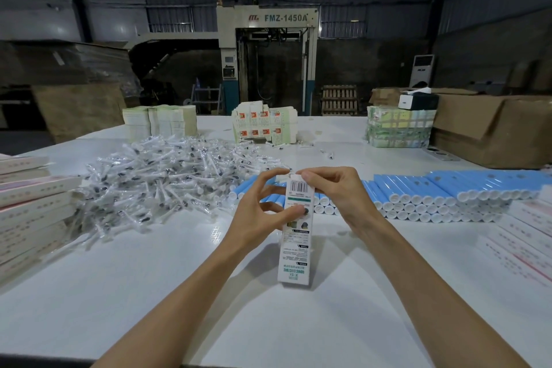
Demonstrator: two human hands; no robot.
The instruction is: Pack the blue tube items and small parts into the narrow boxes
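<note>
A wide white bench (149,293) is seen from above, stretching out under and beyond both hands. A big brown cardboard carton (493,128) is set far beyond the right hand. A sprawling heap of small parts (167,176) in clear wrappers is spread beyond and outward of the left hand. Blue tubes (433,194) with white caps are stacked in rows behind the hands, running outward past the right hand. Flat white boxes (33,206) are piled well outside the left hand. Between the hands, one narrow box (295,248) is held upright. It is gripped by the left hand (257,212), thumb on its printed face. Its barcoded top flap (298,185) is pinched by the right hand (334,191).
</note>
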